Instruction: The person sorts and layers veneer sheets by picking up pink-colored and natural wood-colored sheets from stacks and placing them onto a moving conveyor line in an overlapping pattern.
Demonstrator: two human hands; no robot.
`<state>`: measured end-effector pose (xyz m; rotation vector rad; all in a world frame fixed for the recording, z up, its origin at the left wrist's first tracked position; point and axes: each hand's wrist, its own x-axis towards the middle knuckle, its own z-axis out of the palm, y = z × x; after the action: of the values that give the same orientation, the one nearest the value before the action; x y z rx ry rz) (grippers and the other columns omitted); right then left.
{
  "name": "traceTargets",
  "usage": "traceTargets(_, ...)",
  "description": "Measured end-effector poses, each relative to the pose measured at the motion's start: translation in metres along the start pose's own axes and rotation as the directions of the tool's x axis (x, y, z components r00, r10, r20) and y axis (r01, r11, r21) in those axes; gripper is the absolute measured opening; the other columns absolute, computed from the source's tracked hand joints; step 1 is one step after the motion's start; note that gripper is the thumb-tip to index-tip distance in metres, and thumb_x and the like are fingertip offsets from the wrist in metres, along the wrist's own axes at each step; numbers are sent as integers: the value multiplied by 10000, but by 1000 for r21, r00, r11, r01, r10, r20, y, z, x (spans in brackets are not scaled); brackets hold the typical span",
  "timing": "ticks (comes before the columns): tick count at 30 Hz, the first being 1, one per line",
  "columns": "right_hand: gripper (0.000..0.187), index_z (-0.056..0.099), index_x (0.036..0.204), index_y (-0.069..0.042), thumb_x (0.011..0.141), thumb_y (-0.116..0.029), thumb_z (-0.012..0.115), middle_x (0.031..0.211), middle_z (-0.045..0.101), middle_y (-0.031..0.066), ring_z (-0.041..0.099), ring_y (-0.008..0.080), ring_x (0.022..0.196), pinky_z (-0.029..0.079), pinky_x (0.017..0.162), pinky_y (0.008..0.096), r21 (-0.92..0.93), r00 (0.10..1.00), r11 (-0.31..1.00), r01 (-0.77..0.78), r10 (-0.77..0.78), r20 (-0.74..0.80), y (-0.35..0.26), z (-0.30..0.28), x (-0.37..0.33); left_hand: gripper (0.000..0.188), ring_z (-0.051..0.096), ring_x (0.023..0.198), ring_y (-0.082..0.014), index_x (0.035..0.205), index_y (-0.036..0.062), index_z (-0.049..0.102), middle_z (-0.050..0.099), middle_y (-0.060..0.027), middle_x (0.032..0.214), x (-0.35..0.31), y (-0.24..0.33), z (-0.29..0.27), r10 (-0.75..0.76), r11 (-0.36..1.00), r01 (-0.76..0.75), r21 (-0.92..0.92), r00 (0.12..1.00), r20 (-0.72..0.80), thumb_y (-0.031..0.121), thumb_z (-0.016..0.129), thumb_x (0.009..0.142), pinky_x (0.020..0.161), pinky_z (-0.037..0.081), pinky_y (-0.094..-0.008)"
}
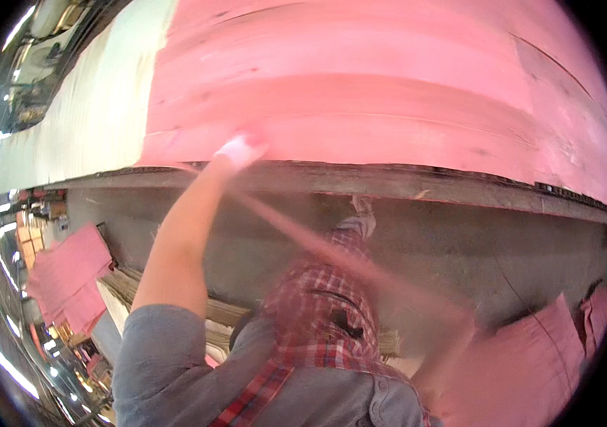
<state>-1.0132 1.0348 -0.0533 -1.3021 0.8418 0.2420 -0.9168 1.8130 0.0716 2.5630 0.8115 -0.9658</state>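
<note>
We have the left hand (243, 149) over the near edge of the big pink sheet (332, 121), a bit left of the scene's middle. Hand reads white, pinkish toward the fingers, and smeared. We can't tell whether the fingers are clenched, flat or gripping, nor whether they touch the sheet.

Sheet position relative to that hand: most of it spreads far and to the right, with a smaller part to the left. Its near edge runs just nearer than the hand. Surface has streaks running roughly left to right, plus a few dark specks. A pale sheet (90, 121) borders the pink along its left side, also left of the hand.

We see a blurred pink strip (303, 238) slanting from just nearer than the hand down toward the near right, across the view of the plaid apron (325, 299). Too smeared for us to say what holds it. Right hand: we can't make it out, so no call on its grip.

Left forearm (182, 242) reaches up bare from a grey sleeve (161, 341). Grey floor (446, 242) shows between the work and our body, with one shoe (362, 217) near the work's edge. More pink sheets (72, 270) lie at left; another pink pile (517, 363) sits near right.
</note>
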Motion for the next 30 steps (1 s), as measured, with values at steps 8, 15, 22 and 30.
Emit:
traceTargets(8, 255, 551, 996, -63, 843, -237, 445, 944, 567, 69, 546, 194, 814, 435, 685, 273, 182, 880, 932, -314, 358, -311, 108, 4, -100, 715, 248, 1281, -290, 1270, 22, 384, 284, -189, 1363, 15, -22, 14, 121, 986, -101, 130, 981, -154, 574, 360, 816, 1051, 207, -327)
traceTargets(15, 283, 537, 1063, -84, 850, -242, 439, 1027, 558, 98, 543, 223, 889, 433, 767, 309, 131, 776, 931, 340, -200, -598, -28, -92, -221, 730, 356, 1217, -240, 1268, 78, 379, 399, -142, 1299, 62, -22, 8, 210, 973, -217, -81, 974, -81, 563, 524, 743, 1043, 242, -318)
traceTargets(22, 321, 524, 1131, -106, 857, -247, 433, 1111, 549, 126, 541, 253, 965, 430, 849, 345, -696, -103, 284, -659, -951, -291, -35, -191, -680, 438, 522, 711, -188, 1006, 16, 557, 562, -97, 806, 231, 3, -47, 430, 278, 51, -959, 886, 172, 416, 469, 851, 603, 444, -300)
traceTargets(30, 265, 489, 1097, -47, 845, -129, 490, 980, 587, 106, 569, 241, 888, 482, 792, 343, -781, -777, 97, 618, -78, -625, 113, 131, -834, 381, 503, 884, -201, 1051, 44, 546, 550, -100, 956, 124, 221, 22, 618, 568, -435, -699, 786, 14, 360, 510, 841, 755, 407, -327)
